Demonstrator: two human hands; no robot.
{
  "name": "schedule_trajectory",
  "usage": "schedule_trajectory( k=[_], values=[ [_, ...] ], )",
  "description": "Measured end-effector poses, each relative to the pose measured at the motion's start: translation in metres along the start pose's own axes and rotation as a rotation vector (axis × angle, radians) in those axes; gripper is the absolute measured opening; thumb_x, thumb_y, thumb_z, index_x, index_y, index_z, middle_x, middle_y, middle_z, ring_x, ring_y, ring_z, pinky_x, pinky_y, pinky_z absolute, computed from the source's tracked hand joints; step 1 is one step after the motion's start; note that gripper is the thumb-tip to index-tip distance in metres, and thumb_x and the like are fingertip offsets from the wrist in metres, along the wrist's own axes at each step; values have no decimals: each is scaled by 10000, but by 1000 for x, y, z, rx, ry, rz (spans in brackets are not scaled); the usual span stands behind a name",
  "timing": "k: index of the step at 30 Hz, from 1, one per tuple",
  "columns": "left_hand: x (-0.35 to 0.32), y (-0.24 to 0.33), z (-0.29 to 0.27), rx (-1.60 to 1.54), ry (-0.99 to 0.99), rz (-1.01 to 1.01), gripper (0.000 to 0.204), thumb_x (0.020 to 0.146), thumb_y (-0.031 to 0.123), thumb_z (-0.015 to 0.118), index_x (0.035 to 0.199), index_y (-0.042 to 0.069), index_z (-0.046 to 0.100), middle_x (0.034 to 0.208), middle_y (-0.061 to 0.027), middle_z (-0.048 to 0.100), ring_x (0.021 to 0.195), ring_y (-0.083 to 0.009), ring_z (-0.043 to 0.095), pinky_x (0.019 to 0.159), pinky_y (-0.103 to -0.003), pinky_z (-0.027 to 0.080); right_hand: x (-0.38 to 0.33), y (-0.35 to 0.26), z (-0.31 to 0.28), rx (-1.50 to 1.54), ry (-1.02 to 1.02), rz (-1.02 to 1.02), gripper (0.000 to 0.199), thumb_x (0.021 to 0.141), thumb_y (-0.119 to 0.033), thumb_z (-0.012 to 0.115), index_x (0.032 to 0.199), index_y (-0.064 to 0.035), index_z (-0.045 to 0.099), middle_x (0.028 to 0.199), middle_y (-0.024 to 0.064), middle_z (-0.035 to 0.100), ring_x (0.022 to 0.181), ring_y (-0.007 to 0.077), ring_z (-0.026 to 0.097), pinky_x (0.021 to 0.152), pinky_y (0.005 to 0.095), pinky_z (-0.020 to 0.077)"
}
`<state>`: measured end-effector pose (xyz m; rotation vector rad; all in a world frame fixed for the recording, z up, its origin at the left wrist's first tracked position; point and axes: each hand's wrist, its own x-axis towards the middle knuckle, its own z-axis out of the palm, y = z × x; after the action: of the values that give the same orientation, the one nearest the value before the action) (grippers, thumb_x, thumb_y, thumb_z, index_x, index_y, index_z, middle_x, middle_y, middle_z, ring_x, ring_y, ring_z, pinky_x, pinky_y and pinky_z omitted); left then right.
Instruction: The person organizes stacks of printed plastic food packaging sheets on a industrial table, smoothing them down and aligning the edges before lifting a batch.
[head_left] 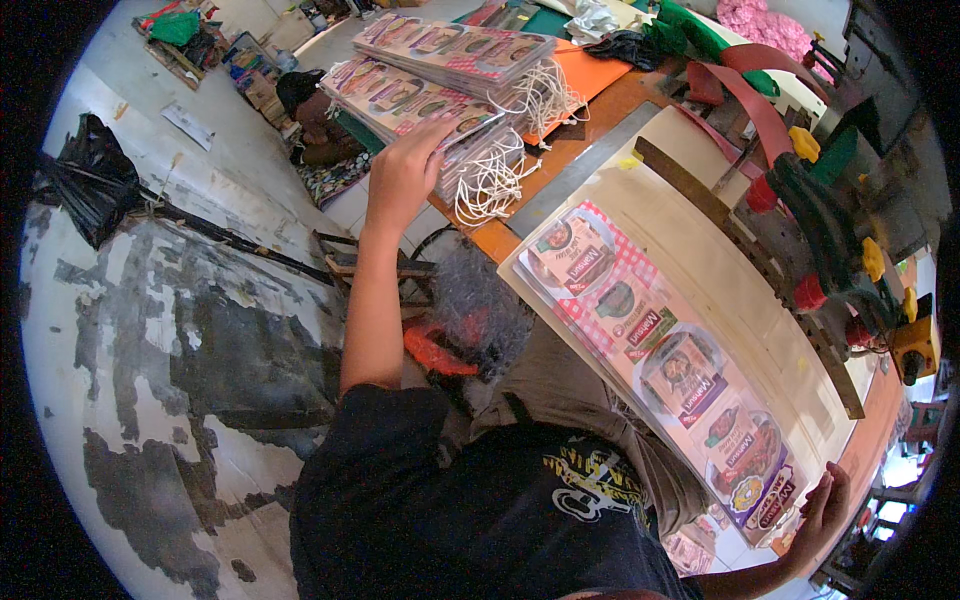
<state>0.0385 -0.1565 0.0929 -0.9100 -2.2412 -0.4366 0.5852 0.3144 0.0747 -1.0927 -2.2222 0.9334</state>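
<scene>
My left hand (pixel 403 172) reaches to the near edge of a stack of printed plastic strips (pixel 395 98), its fingers curled over that edge. White string loops (pixel 490 182) hang from the strips' ends beside it. In front of me a long pile of printed strips (pixel 650 345), pink-checked with food pictures, lies slantwise on a pale board (pixel 730 260). My right hand (pixel 824 508) is by the lower right end of this pile, fingers apart and holding nothing that I can see. The left thumb is partly hidden.
Another strip stack (pixel 450 45) lies behind the first, on an orange-topped table (pixel 590 130). A machine with a long dark bar (pixel 750 270), red bands and yellow knobs (pixel 873 260) stands at the right. A black plastic bag (pixel 92 180) hangs at the left above a worn floor.
</scene>
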Motion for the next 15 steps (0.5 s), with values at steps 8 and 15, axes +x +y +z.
schedule_trajectory(
  k=[8,15],
  values=[
    [8,-16,0,71,3,19,488,838,-37,637,1282,155,699,1232,-94,723,1141,-298,691,963,-412,561,-7,8,-2,40,4,1,260,1058,-265,599,1181,-49,676,764,-42,522,628,24,424,537,199,315],
    [16,49,-48,-37,140,104,476,815,-85,631,1240,107,726,1202,-104,737,1105,-292,714,919,-396,579,-15,0,-2,2,39,-6,230,1063,-235,582,1148,-44,678,764,-45,509,635,18,412,538,193,302]
  ],
)
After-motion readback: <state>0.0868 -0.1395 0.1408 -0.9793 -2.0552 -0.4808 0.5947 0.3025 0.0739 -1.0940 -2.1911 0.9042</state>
